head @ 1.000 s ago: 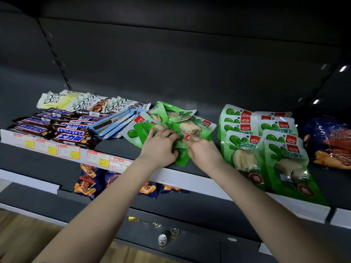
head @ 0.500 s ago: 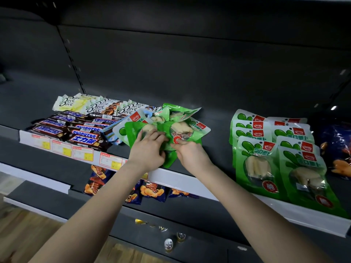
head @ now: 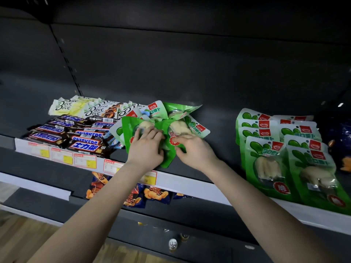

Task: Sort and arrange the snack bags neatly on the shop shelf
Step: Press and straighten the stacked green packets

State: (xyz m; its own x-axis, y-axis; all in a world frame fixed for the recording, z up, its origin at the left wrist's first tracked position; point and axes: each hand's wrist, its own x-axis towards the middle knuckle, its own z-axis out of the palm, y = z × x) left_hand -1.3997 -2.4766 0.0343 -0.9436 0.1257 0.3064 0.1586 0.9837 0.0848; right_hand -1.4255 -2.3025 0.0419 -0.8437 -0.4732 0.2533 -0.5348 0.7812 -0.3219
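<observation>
1. While the left hand [head: 146, 149] and right hand [head: 191, 150] grip the loose green bags [head: 167, 126] mid-shelf with curled fingers, the slick heap may slide over the near shelf edge [head: 190, 184].
2. Bags lie against the chocolate bars [head: 83, 136] at left; dragging could disturb them.

On the right, stacked green bags [head: 266, 164]: 2 columns, 4 showing in each, 8 in all; in the middle, loose green bags [head: 182, 111], at least 5, the overlap hides any more; Dove bars [head: 64, 107] at the back, 4 showing; Snickers bars [head: 47, 136] in front of them, about 9, hard to split; price labels [head: 83, 161], 5 in a row; blue-and-orange bags [head: 153, 194] lower down, 4 partly seen; 1 dark blue bag [head: 338, 133] far right; 2 hands, left hand [head: 146, 149], right hand [head: 193, 150].
</observation>
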